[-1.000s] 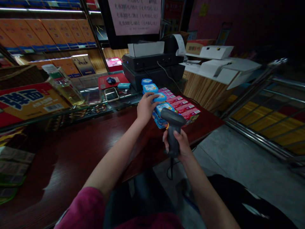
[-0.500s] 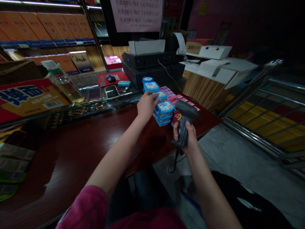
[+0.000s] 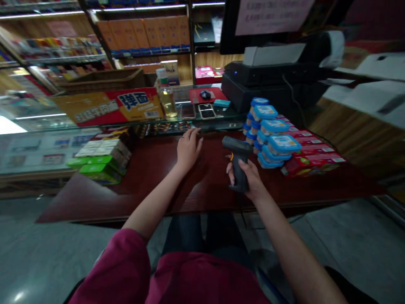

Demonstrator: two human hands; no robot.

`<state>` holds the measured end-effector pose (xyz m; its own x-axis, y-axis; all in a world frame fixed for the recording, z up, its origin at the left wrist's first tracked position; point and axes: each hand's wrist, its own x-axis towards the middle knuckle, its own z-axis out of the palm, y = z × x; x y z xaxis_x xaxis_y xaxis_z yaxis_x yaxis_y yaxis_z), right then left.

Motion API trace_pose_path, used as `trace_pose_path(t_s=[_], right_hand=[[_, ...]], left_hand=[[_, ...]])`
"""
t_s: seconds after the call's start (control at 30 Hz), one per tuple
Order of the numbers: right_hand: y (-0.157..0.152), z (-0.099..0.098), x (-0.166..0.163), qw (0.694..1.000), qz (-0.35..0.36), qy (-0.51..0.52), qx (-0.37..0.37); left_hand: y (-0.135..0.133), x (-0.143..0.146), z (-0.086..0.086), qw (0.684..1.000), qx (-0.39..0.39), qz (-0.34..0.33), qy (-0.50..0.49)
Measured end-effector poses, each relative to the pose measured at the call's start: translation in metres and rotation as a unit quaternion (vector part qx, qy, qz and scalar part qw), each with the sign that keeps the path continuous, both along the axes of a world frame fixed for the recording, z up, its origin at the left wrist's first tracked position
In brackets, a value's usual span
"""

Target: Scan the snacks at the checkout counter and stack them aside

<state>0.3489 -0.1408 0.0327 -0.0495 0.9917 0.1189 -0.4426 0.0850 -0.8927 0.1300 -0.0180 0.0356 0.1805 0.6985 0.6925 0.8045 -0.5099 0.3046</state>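
In my right hand (image 3: 245,175) is a dark barcode scanner (image 3: 238,162), its handle wrapped by the fingers and its head pointing left. My left hand (image 3: 189,147) is over the dark red tabletop (image 3: 152,185), fingers loosely spread and holding nothing. Right of the scanner stand stacked tubs with blue lids (image 3: 274,126), several high. Beside and behind them lie rows of red boxes (image 3: 316,156). The scanner's cable (image 3: 242,213) hangs below the table edge.
Green and white packs (image 3: 101,166) sit at the table's left. Behind are a carton (image 3: 110,107), a bottle of yellow liquid (image 3: 166,99), a phone (image 3: 206,111), a mouse (image 3: 205,95) and a black cash drawer (image 3: 253,95). Shelves of orange boxes (image 3: 145,36) stand farther back.
My left hand has left the blue-lidded tubs and moved left over the tabletop. The view has turned left, bringing the green packs further into sight. The scanner stays in my right hand.
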Motion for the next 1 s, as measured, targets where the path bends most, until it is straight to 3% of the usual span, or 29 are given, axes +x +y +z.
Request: trace_pose_path(t_s=[0.1, 0.23, 0.33, 0.43, 0.57, 0.73, 0.83, 0.93, 1.0], right_hand=[[0.025, -0.003, -0.050, 0.998, 0.069, 0.001, -0.010], [0.051, -0.012, -0.118, 0.988, 0.148, 0.016, -0.031], [0.063, -0.020, -0.162, 0.980, 0.190, 0.024, -0.057], [0.070, -0.027, -0.191, 0.971, 0.223, 0.022, -0.088], [0.075, -0.037, -0.201, 0.962, 0.261, 0.008, -0.077], [0.070, -0.040, -0.194, 0.963, 0.266, -0.013, -0.045], [0.064, -0.038, -0.193, 0.964, 0.261, -0.027, -0.044], [0.062, -0.036, -0.192, 0.964, 0.261, -0.025, -0.043], [0.063, -0.034, -0.189, 0.959, 0.281, -0.017, -0.045]], left_hand=[[-0.019, -0.087, -0.006, 0.995, 0.037, 0.096, 0.002], [-0.060, -0.189, 0.003, 0.978, 0.090, 0.190, -0.008], [-0.097, -0.248, 0.010, 0.960, 0.093, 0.264, -0.022], [-0.128, -0.287, 0.007, 0.940, 0.058, 0.334, -0.026], [-0.139, -0.309, -0.021, 0.935, 0.010, 0.341, -0.099], [-0.114, -0.314, -0.060, 0.903, -0.055, 0.308, -0.296], [-0.113, -0.312, -0.064, 0.889, -0.083, 0.301, -0.335], [-0.131, -0.300, -0.057, 0.885, -0.080, 0.311, -0.337], [-0.144, -0.284, -0.053, 0.885, -0.079, 0.280, -0.363]])
